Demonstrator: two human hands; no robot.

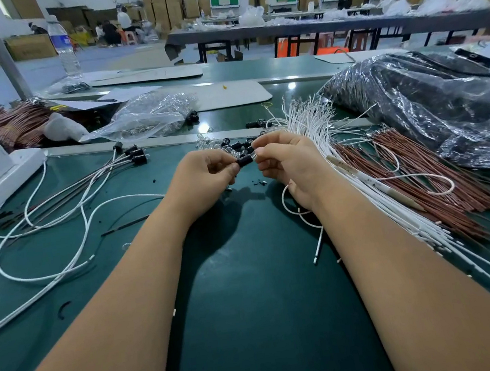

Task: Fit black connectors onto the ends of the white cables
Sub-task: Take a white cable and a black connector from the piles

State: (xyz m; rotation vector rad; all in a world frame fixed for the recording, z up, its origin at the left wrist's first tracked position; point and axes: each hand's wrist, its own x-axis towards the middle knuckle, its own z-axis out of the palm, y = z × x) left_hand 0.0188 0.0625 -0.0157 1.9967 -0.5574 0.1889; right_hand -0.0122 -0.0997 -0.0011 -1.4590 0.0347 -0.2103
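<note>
A black connector point(245, 161) sits pinched in the left hand point(205, 175), above the middle of the green surface point(265, 276). The right hand point(287, 161) pinches a clear bulb point(253, 155) touching it. White cables point(363, 194) lie at 3 o'clock

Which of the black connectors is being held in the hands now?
The black connector pinched between the left hand and right hand; the loose ones lie on the mat behind.
</note>
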